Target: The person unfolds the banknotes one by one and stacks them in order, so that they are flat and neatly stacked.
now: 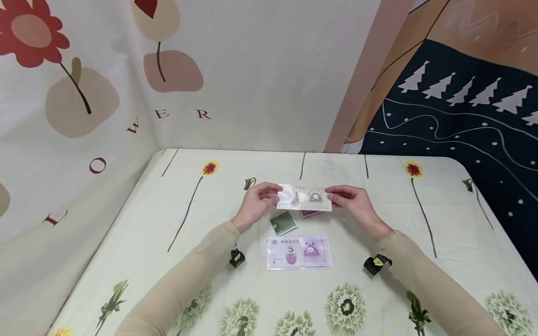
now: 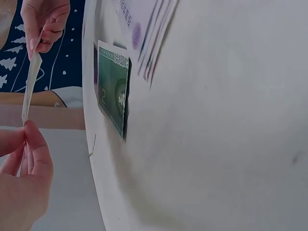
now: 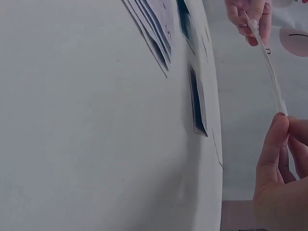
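My left hand (image 1: pixel 257 205) and right hand (image 1: pixel 357 205) pinch the two short ends of a pale play banknote (image 1: pixel 304 198), stretched flat between them above the table. A bear figure shows on its right half. Below it lies a green folded note (image 1: pixel 283 223), marked 2 in the left wrist view. A purple folded note (image 1: pixel 310 213) is mostly hidden behind the held one. Closer to me lies a stack of lilac 5 notes (image 1: pixel 299 253), its layered edges visible in the right wrist view.
A white cloth (image 1: pixel 210 210) printed with flowers covers the table. White curtain fabric (image 1: pixel 252 70) stands behind and at the left, with a dark tree-patterned cloth (image 1: pixel 454 116) at the right. Black wrist devices (image 1: pixel 237 258) sit under both forearms.
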`<state>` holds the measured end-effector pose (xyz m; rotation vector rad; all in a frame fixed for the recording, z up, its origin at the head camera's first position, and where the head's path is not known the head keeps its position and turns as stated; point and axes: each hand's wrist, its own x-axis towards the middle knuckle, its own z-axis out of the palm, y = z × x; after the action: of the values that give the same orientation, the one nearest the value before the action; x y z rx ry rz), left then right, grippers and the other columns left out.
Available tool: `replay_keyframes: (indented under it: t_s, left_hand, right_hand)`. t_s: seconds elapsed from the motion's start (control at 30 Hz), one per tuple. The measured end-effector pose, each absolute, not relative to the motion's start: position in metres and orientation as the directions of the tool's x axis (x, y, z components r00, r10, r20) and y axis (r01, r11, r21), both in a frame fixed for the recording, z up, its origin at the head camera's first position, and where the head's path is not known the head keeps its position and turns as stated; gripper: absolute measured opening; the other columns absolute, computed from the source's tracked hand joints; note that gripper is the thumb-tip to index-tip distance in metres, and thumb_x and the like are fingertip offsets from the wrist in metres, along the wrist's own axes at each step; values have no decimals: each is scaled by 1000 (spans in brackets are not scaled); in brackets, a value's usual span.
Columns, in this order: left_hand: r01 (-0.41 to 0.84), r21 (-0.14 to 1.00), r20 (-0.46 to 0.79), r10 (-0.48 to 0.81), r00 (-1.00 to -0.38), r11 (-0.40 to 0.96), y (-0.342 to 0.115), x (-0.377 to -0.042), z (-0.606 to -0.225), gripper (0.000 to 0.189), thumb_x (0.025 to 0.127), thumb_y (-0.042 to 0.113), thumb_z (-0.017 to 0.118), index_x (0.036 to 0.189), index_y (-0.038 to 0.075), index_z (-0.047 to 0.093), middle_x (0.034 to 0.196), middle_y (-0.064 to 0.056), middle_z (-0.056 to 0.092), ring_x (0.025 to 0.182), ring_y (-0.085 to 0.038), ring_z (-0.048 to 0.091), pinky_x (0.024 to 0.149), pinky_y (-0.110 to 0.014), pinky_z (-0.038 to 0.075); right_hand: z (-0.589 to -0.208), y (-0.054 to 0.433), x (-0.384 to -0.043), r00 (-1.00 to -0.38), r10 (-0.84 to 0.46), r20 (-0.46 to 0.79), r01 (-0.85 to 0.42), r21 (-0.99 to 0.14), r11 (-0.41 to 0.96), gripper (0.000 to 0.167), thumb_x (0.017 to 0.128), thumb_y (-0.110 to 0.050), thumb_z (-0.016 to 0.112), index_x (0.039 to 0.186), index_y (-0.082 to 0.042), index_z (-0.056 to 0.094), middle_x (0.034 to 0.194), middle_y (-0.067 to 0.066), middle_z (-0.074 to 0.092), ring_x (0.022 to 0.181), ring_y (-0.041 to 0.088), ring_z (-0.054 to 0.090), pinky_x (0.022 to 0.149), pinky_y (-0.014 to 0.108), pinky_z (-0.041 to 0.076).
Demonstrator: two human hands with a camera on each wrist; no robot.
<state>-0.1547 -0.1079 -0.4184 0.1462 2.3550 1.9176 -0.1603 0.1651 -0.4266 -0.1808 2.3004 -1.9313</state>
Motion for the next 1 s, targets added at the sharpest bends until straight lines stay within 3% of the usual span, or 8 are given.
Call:
replay_keyframes:
  t_s: [0.37,0.6,1.0]
  left_hand:
    - [-23,966,-75,196,-978,256,-113,-144,-420,27,82,-11,65,108,-2,67,93,-9,66,83,-18,63,78,-27,54]
    - [56,926,-60,291,-955,374,-117,-131,-429,25,82,-9,67,106,-1,66,92,-9,66,82,-18,64,78,-29,54]
    - [67,880,-116,350,-930,470,-118,-111,-432,21,83,-6,68,102,4,67,84,-3,63,75,-15,60,71,-27,53]
  right_hand:
    - [-429,172,-152,-963,-269,4,-72,-967,245,22,91,-2,65,110,8,66,97,14,69,74,12,64,69,25,55]
    - [-441,173,-140,-938,-344,-33,-78,-949,305,20,92,-1,63,109,8,66,81,12,67,70,17,61,64,25,51]
    - [-446,172,-123,-922,-372,-113,-36,-928,371,18,92,-2,62,107,5,68,86,10,68,71,18,61,60,26,52]
